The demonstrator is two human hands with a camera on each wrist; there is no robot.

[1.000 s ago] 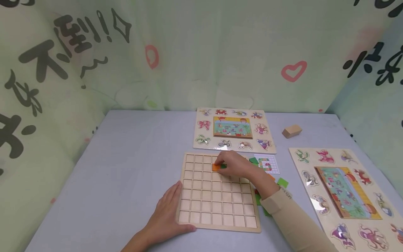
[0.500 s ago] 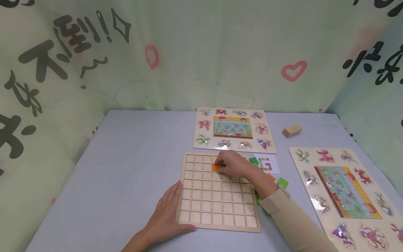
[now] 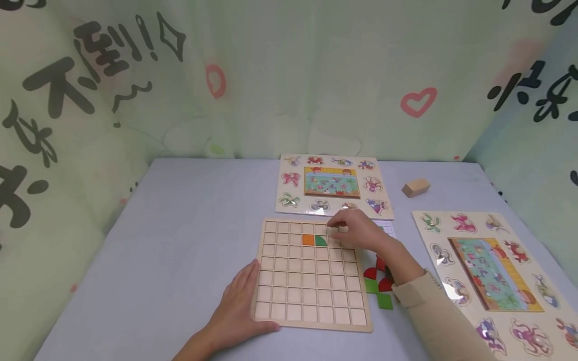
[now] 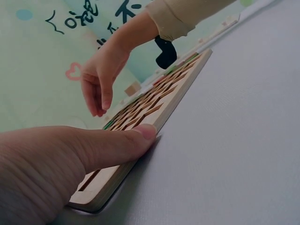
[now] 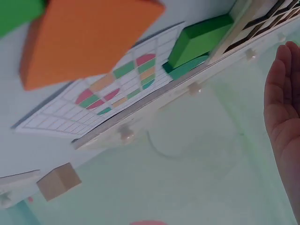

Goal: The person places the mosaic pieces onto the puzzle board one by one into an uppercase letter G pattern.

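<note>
A wooden grid board (image 3: pixel 311 296) lies flat on the grey table. An orange square (image 3: pixel 308 239) and a green quarter-round piece (image 3: pixel 321 240) sit side by side in its second row. My right hand (image 3: pixel 338 229) hovers just above the board's far right corner, fingers relaxed and holding nothing; in the left wrist view the right hand (image 4: pixel 99 110) points its fingers down over the board (image 4: pixel 159 105). My left hand (image 3: pixel 246 301) rests flat at the board's near left corner, with its thumb (image 4: pixel 117 145) lying along the front edge.
Loose red and green pieces (image 3: pixel 379 283) lie right of the board. A pattern card (image 5: pixel 103 98) lies behind my right hand, with an orange piece (image 5: pixel 84 37) beside it. Two animal puzzle boards (image 3: pixel 331 185) (image 3: pixel 487 271) and a wooden block (image 3: pixel 416 187) lie at the back and right.
My right hand let go of the orange and green pieces, which now lie in the grid, and drew away to the right. The left hand stayed put.
</note>
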